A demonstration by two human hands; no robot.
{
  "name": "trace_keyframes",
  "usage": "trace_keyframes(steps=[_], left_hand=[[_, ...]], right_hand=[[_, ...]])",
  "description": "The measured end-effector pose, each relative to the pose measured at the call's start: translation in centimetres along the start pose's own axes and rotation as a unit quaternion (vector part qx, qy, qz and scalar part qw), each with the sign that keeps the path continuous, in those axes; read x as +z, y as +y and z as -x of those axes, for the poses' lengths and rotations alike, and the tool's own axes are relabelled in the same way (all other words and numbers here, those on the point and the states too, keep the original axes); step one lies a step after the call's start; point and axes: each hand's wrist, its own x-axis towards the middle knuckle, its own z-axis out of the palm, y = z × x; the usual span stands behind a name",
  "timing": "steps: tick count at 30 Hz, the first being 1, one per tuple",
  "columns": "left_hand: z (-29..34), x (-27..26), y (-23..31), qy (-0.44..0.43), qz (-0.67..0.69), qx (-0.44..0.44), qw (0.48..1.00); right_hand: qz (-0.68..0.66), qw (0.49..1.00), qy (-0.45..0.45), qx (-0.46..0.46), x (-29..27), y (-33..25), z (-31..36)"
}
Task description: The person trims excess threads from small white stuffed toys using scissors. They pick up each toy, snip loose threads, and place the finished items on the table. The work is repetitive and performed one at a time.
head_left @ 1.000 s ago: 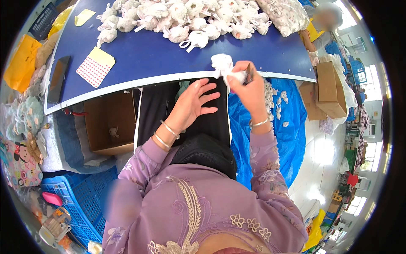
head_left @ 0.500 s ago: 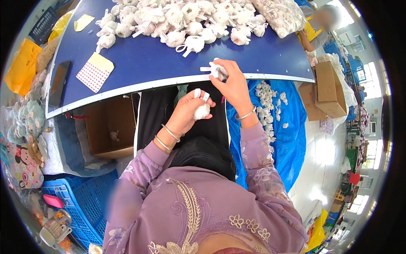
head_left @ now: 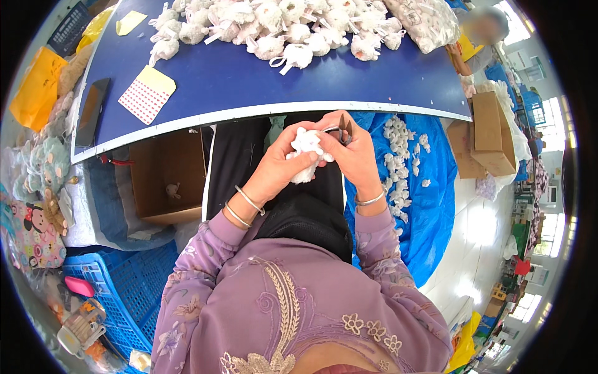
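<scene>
Over my lap, just in front of the table edge, my left hand (head_left: 274,163) is closed round a fluffy white plush piece (head_left: 305,143). A second white plush part seems pressed against it, but the fingers hide where they meet. My right hand (head_left: 358,159) comes in from the other side, its thumb and fingertips at the same plush. Tucked in its fingers is a small pair of scissors (head_left: 342,129), dark blades pointing up and away. On the blue table (head_left: 249,93) beyond lies a heap of similar white plush pieces (head_left: 268,28) with ribbon-like ears.
A clear bag of plush pieces (head_left: 427,25) lies at the table's far right. A sticker sheet (head_left: 148,96) and a dark phone-like slab (head_left: 93,112) sit at left. Below are a cardboard box (head_left: 168,181), a blue crate (head_left: 118,293) and a blue sheet (head_left: 430,206) holding small white pieces.
My right hand has come back from the table edge toward my left hand, and the two now meet at the plush. The scissors show more clearly in the right hand.
</scene>
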Motion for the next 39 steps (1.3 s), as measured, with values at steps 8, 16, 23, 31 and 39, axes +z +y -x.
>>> trace_keyframes(steps=[8, 16, 23, 31, 39], left_hand=[[0.7, -0.2, -0.3, 0.045, -0.044, 0.021, 0.998], [1.0, 0.3, 0.2, 0.074, -0.092, 0.045, 0.992], [0.7, 0.7, 0.5, 0.118, -0.138, 0.024, 0.983], [1.2, 1.0, 0.8, 0.024, -0.114, 0.001, 0.993], [0.6, -0.1, 1.1, 0.108, 0.105, -0.062, 0.987]], right_hand=[[-0.077, 0.994, 0.058, 0.048, -0.3, 1.7, -0.4], [-0.112, 0.988, 0.063, 0.081, -0.7, 3.2, -1.3], [-0.066, 0.995, 0.077, -0.002, -1.1, 0.7, -0.2], [0.04, 0.993, 0.08, 0.082, -1.1, 1.2, -1.0], [0.366, 0.919, 0.127, 0.073, -14.1, -1.1, 0.7]])
